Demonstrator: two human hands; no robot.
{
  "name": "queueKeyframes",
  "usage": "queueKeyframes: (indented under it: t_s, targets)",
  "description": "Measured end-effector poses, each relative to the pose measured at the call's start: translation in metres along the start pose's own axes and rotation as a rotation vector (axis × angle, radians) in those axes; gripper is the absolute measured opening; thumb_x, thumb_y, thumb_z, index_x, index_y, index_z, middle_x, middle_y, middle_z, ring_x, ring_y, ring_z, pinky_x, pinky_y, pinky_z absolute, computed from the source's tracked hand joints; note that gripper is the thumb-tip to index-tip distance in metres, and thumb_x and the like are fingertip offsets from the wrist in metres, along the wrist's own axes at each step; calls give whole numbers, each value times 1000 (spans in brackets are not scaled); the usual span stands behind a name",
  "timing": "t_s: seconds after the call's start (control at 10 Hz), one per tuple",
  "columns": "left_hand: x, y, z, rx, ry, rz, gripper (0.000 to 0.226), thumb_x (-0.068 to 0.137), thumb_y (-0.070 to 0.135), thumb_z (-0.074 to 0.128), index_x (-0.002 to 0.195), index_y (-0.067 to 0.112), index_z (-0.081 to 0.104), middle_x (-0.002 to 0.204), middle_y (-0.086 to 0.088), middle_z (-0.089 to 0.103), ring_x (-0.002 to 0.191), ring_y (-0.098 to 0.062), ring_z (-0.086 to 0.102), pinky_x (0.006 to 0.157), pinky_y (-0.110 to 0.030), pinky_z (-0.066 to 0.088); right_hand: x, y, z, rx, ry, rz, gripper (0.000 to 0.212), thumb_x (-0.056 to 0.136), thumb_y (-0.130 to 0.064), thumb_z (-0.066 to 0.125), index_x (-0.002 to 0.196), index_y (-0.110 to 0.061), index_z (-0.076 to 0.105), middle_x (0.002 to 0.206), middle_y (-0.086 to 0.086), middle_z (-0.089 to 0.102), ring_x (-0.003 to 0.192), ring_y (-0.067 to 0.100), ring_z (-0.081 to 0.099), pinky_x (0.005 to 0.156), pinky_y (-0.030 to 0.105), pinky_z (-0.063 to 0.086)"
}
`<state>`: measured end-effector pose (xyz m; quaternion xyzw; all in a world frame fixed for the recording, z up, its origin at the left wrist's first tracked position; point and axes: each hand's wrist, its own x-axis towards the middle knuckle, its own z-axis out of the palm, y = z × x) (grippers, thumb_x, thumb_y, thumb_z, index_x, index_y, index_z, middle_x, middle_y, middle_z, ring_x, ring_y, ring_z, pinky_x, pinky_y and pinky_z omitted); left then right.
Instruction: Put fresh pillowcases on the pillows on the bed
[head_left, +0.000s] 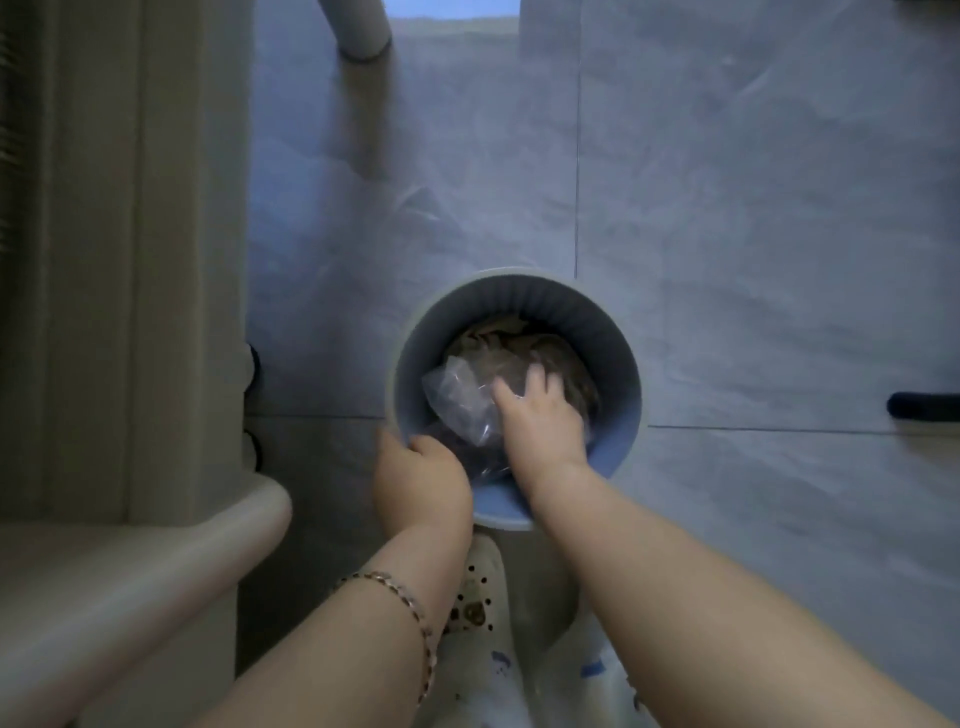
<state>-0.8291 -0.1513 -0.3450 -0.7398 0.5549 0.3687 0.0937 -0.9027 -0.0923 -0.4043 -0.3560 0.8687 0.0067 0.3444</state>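
Crumpled brownish fabric (519, 345) lies at the bottom of the round blue-grey bin (615, 364), centre of frame, on the floor. You can't tell whether it is a pillowcase.

- A clear plastic bag (457, 395) lies over the fabric's lower left part and covers much of it.
- Your right hand (540, 415) is down inside the bin, fingers spread and laid flat on the bag and fabric, nothing pinched.
- Your left hand (421, 478) curls over the bin's near-left rim and grips it; the fingertips are hidden inside the wall.
- A chain bracelet (410, 613) sits on the left wrist.
- A white perforated shoe (478, 597) is just below the bin, between your forearms.
- Pale beige furniture with a rounded edge (130, 571) fills the left side, close beside the bin.
- Grey marbled floor tiles (727, 208) spread to the right.
- A grey tubular leg (358, 26) is cut off at the top edge.
- A dark bar (924, 405) is cut off at the right edge; unidentifiable.

Light is dim, so the fabric's detail is soft.
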Motion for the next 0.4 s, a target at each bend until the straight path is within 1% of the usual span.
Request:
queueKeyframes:
  t_s: [0.1,0.2,0.3,0.4]
  targets:
    - [-8,-4,4,37,-36,25,35,94,4,34,126,6,48,120,-18,57,108,-34,53,89,-36,40,-5,15,-8,-52,-74,18,44,96,-12,33,139,-19,28,142,19,24,128,32,27,84,39,43]
    - [-10,5,-2,90,-78,-28,36,93,-1,34,128,1,44,124,-19,54,112,-33,51,88,-35,37,-15,19,-22,25,-276,33,75,88,-19,54,147,-20,8,145,15,17,132,31,23,98,40,35]
    - [-16,25,-21,216,-154,-45,35,95,4,37,129,-5,41,131,-24,49,119,-35,48,94,-37,37,-29,10,-60,137,-358,42,98,80,-26,63,147,-24,-8,146,18,18,135,35,23,106,41,27]
    - [-47,58,-56,277,-260,-54,35,95,7,39,125,-9,46,130,-24,50,120,-35,48,93,-35,39,-59,-4,-107,172,-348,83,97,79,-31,66,147,-23,-2,147,29,10,138,41,14,111,44,20]
